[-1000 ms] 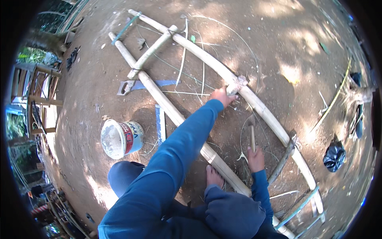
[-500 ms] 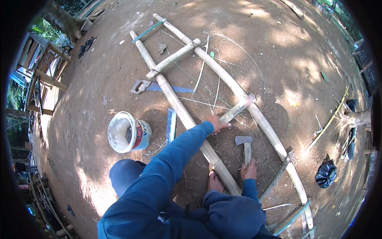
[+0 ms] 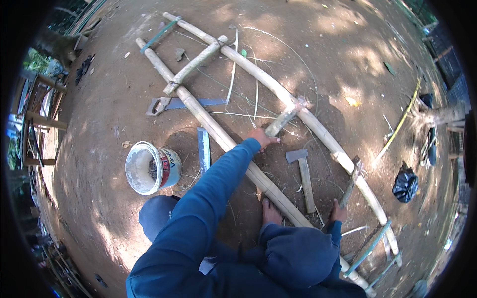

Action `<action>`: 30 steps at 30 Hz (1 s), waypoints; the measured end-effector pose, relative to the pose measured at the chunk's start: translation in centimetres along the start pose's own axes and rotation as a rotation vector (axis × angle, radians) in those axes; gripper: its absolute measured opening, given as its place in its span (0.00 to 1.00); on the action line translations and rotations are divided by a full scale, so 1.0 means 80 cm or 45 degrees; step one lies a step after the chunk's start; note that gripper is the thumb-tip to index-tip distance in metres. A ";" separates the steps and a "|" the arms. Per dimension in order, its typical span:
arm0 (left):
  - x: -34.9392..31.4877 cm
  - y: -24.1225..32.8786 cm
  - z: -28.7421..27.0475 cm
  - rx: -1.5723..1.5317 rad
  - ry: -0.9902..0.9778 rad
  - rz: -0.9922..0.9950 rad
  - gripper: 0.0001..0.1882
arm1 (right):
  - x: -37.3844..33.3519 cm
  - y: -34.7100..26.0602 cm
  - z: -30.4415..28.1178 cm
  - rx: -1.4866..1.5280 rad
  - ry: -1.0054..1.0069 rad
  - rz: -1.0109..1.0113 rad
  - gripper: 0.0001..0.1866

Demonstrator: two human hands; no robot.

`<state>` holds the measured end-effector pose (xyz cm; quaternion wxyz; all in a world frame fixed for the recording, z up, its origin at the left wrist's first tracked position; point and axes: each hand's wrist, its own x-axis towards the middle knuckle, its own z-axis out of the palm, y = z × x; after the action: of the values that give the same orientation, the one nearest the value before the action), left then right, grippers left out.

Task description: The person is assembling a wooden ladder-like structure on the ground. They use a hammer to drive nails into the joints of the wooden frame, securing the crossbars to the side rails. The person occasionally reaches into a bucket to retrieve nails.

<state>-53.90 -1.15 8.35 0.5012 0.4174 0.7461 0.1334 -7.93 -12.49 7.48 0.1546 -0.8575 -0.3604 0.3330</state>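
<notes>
On the dirt lies a ladder-like frame with two long bamboo poles, a left pole (image 3: 226, 141) and a right pole (image 3: 263, 77). My left hand (image 3: 263, 138) is closed around the free end of a short wooden rung (image 3: 284, 120), whose far end meets the right pole. Lower down, my right hand (image 3: 338, 212) grips the near end of a thinner dark branch (image 3: 350, 187), which also reaches the right pole. Between my hands a hatchet (image 3: 304, 179) rests on the ground, held by neither. Further up, a fixed crosspiece (image 3: 196, 67) spans both poles.
Left of the frame stand a white bucket (image 3: 144, 169) and a flat, blade-like piece (image 3: 204, 149). A handsaw (image 3: 171, 104) reaches under the left pole. Loose thin strips lie inside the frame. A black plastic bag (image 3: 405, 185) and a tree stump (image 3: 442, 114) are at right.
My right hand has let go of the hatchet, leaving it on the ground, and has moved right onto the branch. My left hand stays on the rung. The view has shifted slightly.
</notes>
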 end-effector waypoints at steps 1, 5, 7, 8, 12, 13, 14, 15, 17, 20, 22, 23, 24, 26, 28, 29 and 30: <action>0.014 -0.004 0.018 -0.072 0.022 0.001 0.32 | 0.009 0.009 0.003 0.113 -0.118 0.010 0.36; 0.061 0.015 0.061 -0.170 0.029 -0.035 0.26 | 0.098 0.013 -0.009 0.212 -0.351 0.067 0.27; 0.068 0.031 0.069 -0.107 0.083 -0.021 0.29 | 0.140 0.029 -0.008 0.039 -0.171 -0.017 0.25; 0.070 0.045 0.072 -0.108 0.090 -0.049 0.28 | 0.150 0.031 0.002 -0.157 0.082 -0.188 0.24; 0.062 0.052 0.079 -0.037 0.159 -0.082 0.30 | 0.163 0.032 0.011 -0.276 0.031 -0.071 0.24; 0.062 0.058 0.079 -0.039 0.144 -0.073 0.29 | 0.168 0.027 0.000 -0.146 -0.222 0.097 0.27; 0.067 0.058 0.080 -0.063 0.104 -0.081 0.28 | 0.176 0.031 -0.005 -0.066 -0.291 0.106 0.27; 0.073 0.058 0.080 -0.088 0.062 -0.089 0.28 | 0.181 0.035 -0.011 0.012 -0.358 0.114 0.27; 0.067 0.063 0.084 -0.187 -0.056 -0.129 0.24 | 0.170 0.035 -0.018 -0.043 -0.237 0.068 0.27; 0.067 0.051 0.085 -0.121 0.011 -0.157 0.22 | 0.138 0.007 -0.009 -0.328 0.162 -0.041 0.28; 0.055 0.051 0.088 -0.049 0.134 -0.120 0.20 | 0.129 -0.005 -0.005 -0.364 0.204 -0.040 0.28; 0.055 0.056 0.086 -0.045 0.148 -0.117 0.20 | 0.140 0.002 0.003 -0.382 0.257 -0.127 0.27; 0.056 0.060 0.087 -0.046 0.164 -0.118 0.20 | 0.154 0.004 -0.010 -0.302 0.116 -0.112 0.26; 0.058 0.060 0.080 -0.053 0.214 -0.015 0.20 | 0.184 0.035 -0.006 0.228 -0.420 -0.018 0.24; 0.059 0.021 0.048 0.053 0.309 -0.105 0.20 | 0.145 -0.020 0.018 0.095 -0.405 0.014 0.24; 0.055 0.014 0.046 0.031 0.315 -0.146 0.20 | 0.134 -0.029 0.019 -0.133 -0.263 -0.033 0.25; 0.052 0.014 0.048 0.001 0.300 -0.170 0.21 | 0.131 -0.017 0.029 -0.324 0.083 -0.213 0.26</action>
<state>-50.64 1.83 4.64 0.4176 0.3484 0.8261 0.1475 -4.80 -3.96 1.62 0.0835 -0.8475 -0.4648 0.2424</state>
